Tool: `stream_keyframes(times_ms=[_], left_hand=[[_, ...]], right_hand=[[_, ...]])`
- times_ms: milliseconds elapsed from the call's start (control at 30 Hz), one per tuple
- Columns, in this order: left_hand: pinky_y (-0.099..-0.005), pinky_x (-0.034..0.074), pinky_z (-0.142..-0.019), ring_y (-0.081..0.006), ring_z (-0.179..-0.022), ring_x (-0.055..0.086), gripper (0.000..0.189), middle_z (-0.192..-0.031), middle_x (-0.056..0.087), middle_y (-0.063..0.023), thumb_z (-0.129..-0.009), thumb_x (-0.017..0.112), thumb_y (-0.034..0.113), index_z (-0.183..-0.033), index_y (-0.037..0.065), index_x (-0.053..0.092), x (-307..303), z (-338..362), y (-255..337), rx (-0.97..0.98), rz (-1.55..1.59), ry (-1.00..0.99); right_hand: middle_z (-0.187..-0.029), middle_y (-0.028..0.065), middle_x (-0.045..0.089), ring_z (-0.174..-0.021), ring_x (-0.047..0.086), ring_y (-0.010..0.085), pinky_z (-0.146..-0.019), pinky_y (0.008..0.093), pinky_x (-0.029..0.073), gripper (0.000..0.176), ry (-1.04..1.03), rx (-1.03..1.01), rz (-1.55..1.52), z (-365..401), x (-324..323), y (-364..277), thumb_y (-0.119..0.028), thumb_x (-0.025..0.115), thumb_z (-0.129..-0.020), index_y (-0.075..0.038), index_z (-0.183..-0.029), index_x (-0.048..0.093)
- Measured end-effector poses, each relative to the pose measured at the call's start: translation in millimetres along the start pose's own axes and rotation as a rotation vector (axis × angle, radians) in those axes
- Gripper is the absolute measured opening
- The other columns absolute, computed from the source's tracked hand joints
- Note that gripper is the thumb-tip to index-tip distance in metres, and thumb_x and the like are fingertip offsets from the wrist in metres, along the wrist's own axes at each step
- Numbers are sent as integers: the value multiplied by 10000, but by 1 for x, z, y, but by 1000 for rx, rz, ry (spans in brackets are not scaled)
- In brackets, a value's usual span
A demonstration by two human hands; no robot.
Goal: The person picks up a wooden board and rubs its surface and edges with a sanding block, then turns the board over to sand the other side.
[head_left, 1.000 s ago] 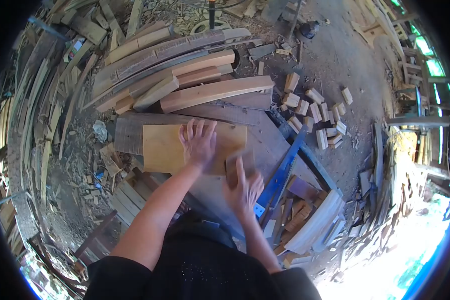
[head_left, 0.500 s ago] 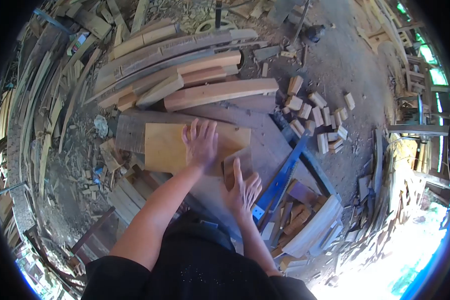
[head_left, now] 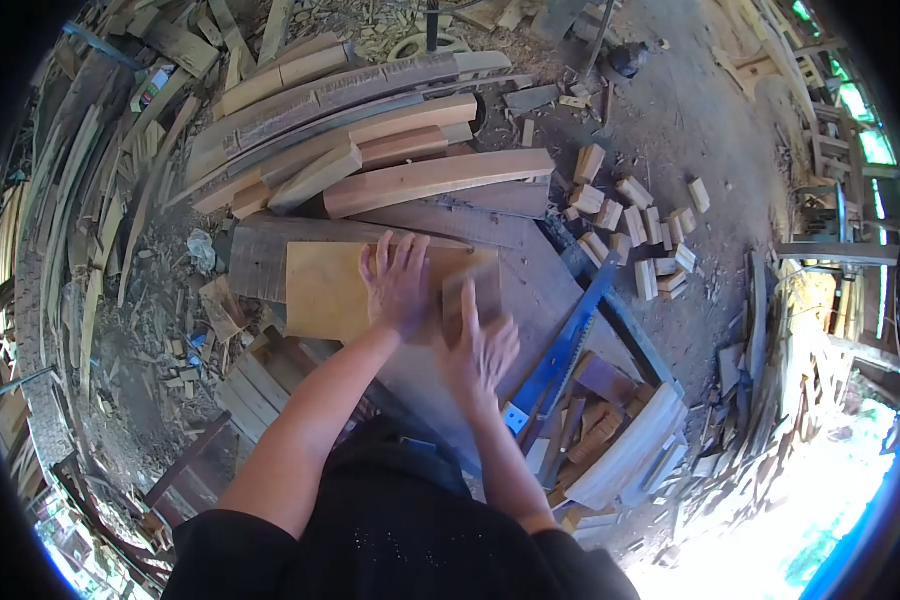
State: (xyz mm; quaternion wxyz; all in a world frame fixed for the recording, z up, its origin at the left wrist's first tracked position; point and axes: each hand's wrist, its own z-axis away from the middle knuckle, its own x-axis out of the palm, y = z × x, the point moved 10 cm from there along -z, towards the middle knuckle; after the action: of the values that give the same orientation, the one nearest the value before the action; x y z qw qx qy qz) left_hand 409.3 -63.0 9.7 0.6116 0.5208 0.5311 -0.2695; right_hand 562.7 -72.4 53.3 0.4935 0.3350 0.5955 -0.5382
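Note:
A pale, smooth wooden board (head_left: pixel 325 292) lies flat on the workbench (head_left: pixel 525 290). My left hand (head_left: pixel 397 285) rests on its middle with the fingers spread and laid flat. Over the board's right part, my right hand (head_left: pixel 483 352) grips a small brown block (head_left: pixel 454 298), one finger stretched along its top. The block is smeared by motion, and its underside is hidden. To the right of my right hand lies a handsaw with a blue blade (head_left: pixel 562 352).
Long thick timbers (head_left: pixel 440 183) are stacked beyond the board. Several short wood blocks (head_left: pixel 633 225) lie on the ground at the right. A heap of offcuts (head_left: pixel 610 440) sits by the saw, and long planks (head_left: pixel 75 230) crowd the left side.
My right hand has slid the brown block a little away from me and left across the board. My left hand stays flat on the board; the view has shifted slightly.

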Motion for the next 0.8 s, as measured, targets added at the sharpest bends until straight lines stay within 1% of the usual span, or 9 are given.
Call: stream_keyframes(times_ms=[67,167,200,333,433,533,633,733,800], left_hand=[[-552,163,-1179,-323,-1401,356,373,-1388,535,-33,-1008,507,256,-1374,187,540,-4,-5,0,1,-12,9],[-552,162,-1179,-325,-1405,357,383,-1396,538,-39,-1008,505,257,-1381,176,536,-5,-1,5,38,5,-29],[-554,162,-1178,-327,-1408,354,386,-1397,540,-42,-1007,504,253,-1382,171,536,-4,0,3,25,15,-21],[-559,158,-1177,-332,-1411,350,388,-1388,549,-45,-1006,503,249,-1383,163,535,-3,-3,1,8,17,21],[-561,158,-1175,-333,-1410,351,381,-1389,545,-40,-1007,506,250,-1377,164,537,-8,-4,4,20,5,15],[-563,161,-1177,-333,-1408,352,379,-1392,540,-42,-1006,511,253,-1374,168,537,-3,-4,3,6,14,-25],[-565,157,-1179,-329,-1407,354,374,-1394,535,-39,-1008,511,254,-1372,176,536,-5,-4,3,4,43,-5],[-557,149,-1185,-325,-1405,356,369,-1393,534,-32,-1013,506,253,-1373,179,535,-5,-3,3,1,26,8],[-553,145,-1187,-323,-1406,355,366,-1397,533,-32,-1016,502,251,-1374,179,536,-2,-8,0,1,26,31]], right_hand=[[-1104,229,498,-1009,503,406,-838,504,388,803,50,-2,-4,-58,-3,-21,-420,739,-791,-301,-1524,430],[-1115,225,502,-1022,506,404,-853,513,395,795,136,-73,-81,-98,-7,-26,-414,726,-797,-317,-1527,427],[-1130,230,506,-1020,508,408,-848,508,397,799,162,-90,-86,-83,-16,-25,-392,731,-787,-325,-1525,431],[-1141,255,485,-1009,507,420,-829,519,389,873,-13,-89,72,36,5,18,-416,768,-732,-323,-1531,428],[-1131,259,475,-993,503,417,-832,526,382,897,21,-53,30,11,9,13,-435,775,-718,-322,-1535,421],[-1123,246,484,-989,501,410,-852,515,385,889,94,-46,-55,-71,-6,-13,-405,776,-737,-319,-1541,408],[-1138,251,488,-995,502,411,-853,508,386,872,82,-42,-81,-89,-9,-11,-395,779,-743,-322,-1535,421],[-1161,267,489,-991,504,413,-848,508,385,856,70,-80,26,3,-7,13,-403,783,-743,-325,-1523,441],[-1172,273,489,-997,506,416,-846,509,385,850,38,-73,37,26,-4,18,-406,786,-743,-326,-1519,449]])
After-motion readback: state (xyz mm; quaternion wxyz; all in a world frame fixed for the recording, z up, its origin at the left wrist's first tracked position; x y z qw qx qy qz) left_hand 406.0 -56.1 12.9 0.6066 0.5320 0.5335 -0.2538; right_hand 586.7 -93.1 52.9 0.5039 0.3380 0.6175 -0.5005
